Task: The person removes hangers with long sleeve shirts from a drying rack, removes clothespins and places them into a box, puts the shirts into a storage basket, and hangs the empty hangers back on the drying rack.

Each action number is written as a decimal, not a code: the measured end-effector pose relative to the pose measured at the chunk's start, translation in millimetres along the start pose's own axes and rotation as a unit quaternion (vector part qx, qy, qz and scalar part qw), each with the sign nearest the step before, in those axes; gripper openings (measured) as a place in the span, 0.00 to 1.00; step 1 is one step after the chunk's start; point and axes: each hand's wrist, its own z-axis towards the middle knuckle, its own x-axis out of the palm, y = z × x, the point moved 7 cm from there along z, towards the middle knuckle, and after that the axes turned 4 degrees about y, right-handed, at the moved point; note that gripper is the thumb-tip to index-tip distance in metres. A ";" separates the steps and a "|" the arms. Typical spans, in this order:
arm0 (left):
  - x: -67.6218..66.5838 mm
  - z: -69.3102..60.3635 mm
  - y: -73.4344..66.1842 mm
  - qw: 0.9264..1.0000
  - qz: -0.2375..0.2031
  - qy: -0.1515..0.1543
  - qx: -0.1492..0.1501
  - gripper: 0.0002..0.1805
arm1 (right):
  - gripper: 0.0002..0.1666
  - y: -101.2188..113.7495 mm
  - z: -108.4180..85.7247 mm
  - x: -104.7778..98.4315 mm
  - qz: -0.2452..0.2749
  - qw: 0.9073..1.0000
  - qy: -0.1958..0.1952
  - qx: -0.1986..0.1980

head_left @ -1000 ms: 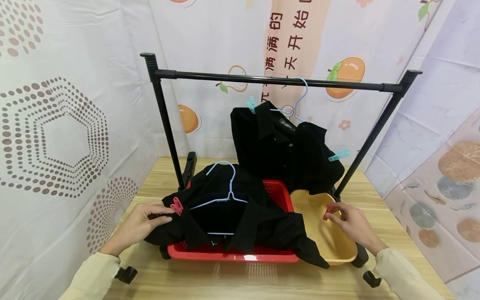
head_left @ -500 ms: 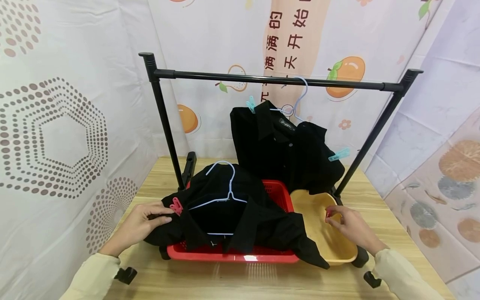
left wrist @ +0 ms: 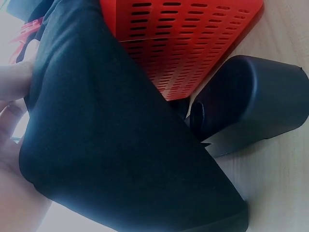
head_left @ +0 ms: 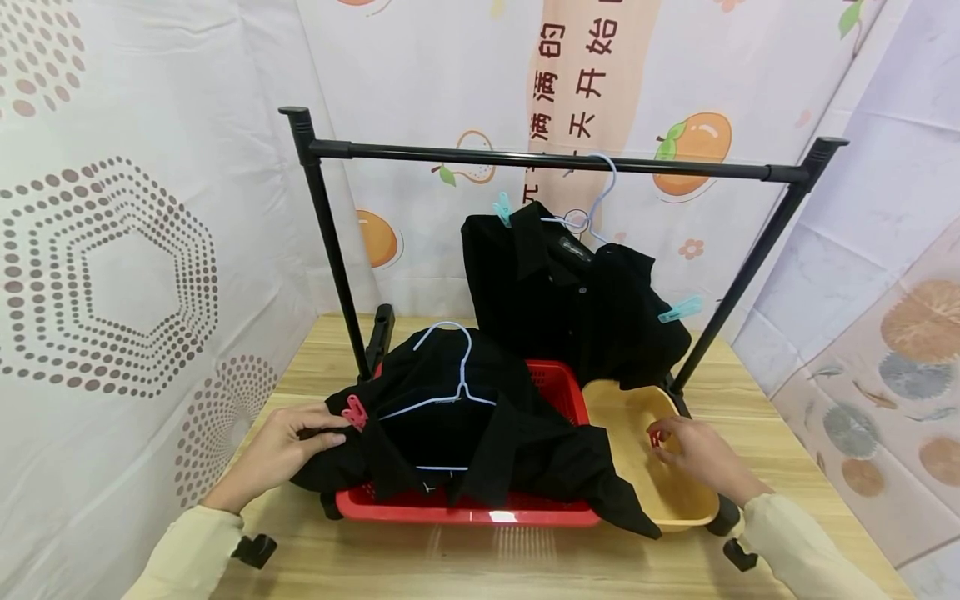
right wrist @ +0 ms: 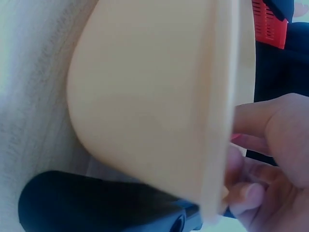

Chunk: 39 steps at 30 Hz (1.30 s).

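Note:
In the head view my left hand [head_left: 281, 454] pinches the left shoulder of a black shirt [head_left: 558, 454], between thumb and fingers. A pink clothespin [head_left: 355, 412] is clipped on that shoulder, beside my fingertips. Inside the shirt sits a light-blue hanger [head_left: 462, 367], its hook upward. The shirt lies over a red basket [head_left: 480, 515]. My right hand [head_left: 705, 457] pinches a small red clothespin [head_left: 655, 438] over the yellow basin [head_left: 626, 454]. In the right wrist view the basin wall hides part of the fingers and nearly all of this clothespin.
A black rack [head_left: 525, 157] spans the table. From its bar hangs another black shirt [head_left: 555, 308] on a light-blue hanger [head_left: 607, 196], with a teal clothespin [head_left: 502, 208] and another teal clothespin [head_left: 680, 309] on its shoulders. Rack feet [head_left: 255, 550] rest on the wooden table [head_left: 420, 558].
My right hand has moved slightly down over the basin, and the red clothespin has turned between its fingers. The left hand and the shirt have stayed in place.

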 end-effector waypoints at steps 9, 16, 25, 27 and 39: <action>-1.0 -0.2 -3.1 1.000 -0.003 0.002 0.001 0.12 | 0.12 8.1 1.7 4.8 -0.024 0.999 0.035 0.017; -0.5 0.8 -2.0 1.000 -0.005 0.000 -0.002 0.13 | 0.24 7.7 0.4 5.3 -0.019 0.999 0.044 0.020; 1.5 0.7 -0.8 1.000 -0.012 0.005 -0.011 0.13 | 0.19 8.5 1.8 1.6 0.031 0.998 0.045 0.030; 1.2 0.2 -0.7 1.000 -0.012 0.004 -0.010 0.12 | 0.17 9.3 2.7 0.3 0.037 0.998 0.047 0.035; 1.3 -0.4 -0.5 1.000 -0.004 0.000 -0.006 0.12 | 0.07 23.3 8.0 -18.0 0.078 0.996 0.005 0.043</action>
